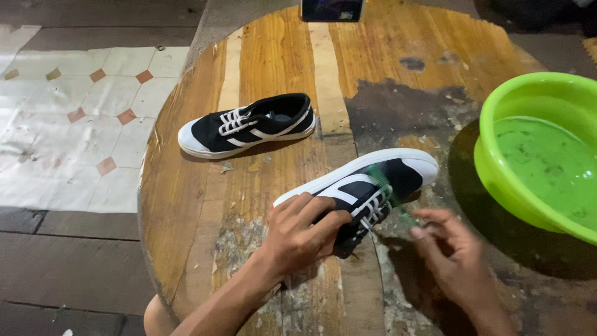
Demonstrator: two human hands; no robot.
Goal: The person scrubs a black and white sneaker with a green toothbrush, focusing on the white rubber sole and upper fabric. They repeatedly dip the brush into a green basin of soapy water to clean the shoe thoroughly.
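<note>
Step in hand: scrubbing the near shoe [373,183], which lies tilted on its side on the wooden surface [280,56].
Doing it well: judged from the pose, short strokes along the laces, the shoe pinned firmly so it cannot slide.
Left hand [305,233]: fingers [311,208] curled tight over the shoe's heel end, pressing it down.
Right hand [451,252]: fingers pinched narrow on a green brush [392,196], blurred; its head lies beyond the fingertips, on the laces.
Other shoe [247,126]: well beyond the left fingers, upright, untouched.
Green basin [535,93]: right of the right fingers, holding water.
</note>
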